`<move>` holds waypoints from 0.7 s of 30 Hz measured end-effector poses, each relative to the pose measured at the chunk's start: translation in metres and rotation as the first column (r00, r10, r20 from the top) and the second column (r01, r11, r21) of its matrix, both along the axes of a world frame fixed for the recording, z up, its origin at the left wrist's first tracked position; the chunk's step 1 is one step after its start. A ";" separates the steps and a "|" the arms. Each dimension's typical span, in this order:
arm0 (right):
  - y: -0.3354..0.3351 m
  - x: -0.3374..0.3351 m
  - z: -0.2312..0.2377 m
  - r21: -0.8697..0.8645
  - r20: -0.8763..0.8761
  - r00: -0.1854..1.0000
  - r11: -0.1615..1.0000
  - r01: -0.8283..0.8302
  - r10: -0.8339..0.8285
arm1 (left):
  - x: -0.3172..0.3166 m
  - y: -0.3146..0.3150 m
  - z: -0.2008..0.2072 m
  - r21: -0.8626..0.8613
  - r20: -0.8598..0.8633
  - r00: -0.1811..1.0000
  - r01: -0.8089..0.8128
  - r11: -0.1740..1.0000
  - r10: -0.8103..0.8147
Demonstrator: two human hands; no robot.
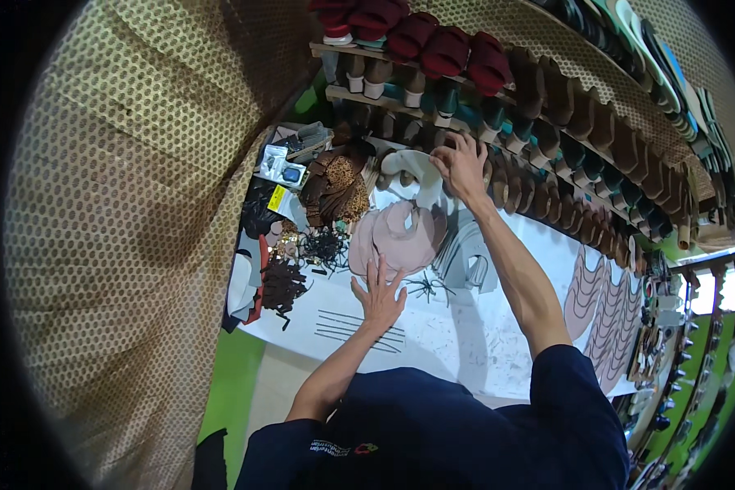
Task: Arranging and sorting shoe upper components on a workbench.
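My left hand [377,296] lies with fingers spread at the near edge of a pile of pale pink, curved shoe-upper pieces [384,233], its fingertips touching them. Farther off and to the right, my right hand [465,167] reaches to the back of the white table [433,335]. Its thumb and fingers close on the right edge of a cream curved shoe-upper piece [412,166], which looks raised at that side. Grey curved pieces [464,253] lie right of the pink pile. Thin black strips [429,287] lie beside them.
Several dark strips [347,327] lie in rows near the front. Brown and leopard-print pieces [335,188], black strips [325,247] and a red container [261,278] crowd the left. Shelves of shoes [490,106] rise behind. Pink pieces with dark curved lines [603,310] lie right. A patterned curtain [131,220] hangs left.
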State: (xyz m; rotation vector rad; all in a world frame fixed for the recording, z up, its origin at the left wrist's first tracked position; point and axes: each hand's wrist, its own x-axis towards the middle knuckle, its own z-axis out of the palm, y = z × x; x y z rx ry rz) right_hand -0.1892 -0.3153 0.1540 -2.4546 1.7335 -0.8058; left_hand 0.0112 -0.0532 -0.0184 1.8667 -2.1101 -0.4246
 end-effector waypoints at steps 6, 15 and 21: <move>0.039 -0.046 0.039 -0.024 0.024 1.000 1.000 -0.007 0.007 | -0.008 0.003 0.015 0.029 -0.033 0.999 0.022 0.999 -0.021; 0.108 -0.112 0.078 -0.112 0.146 0.977 0.979 0.172 -0.155 | -0.013 0.026 0.015 0.046 0.059 0.998 0.032 0.998 -0.035; 0.121 -0.125 0.062 -0.003 0.162 0.972 0.985 0.173 -0.170 | -0.021 0.016 0.027 0.023 0.037 0.999 -0.040 0.999 0.039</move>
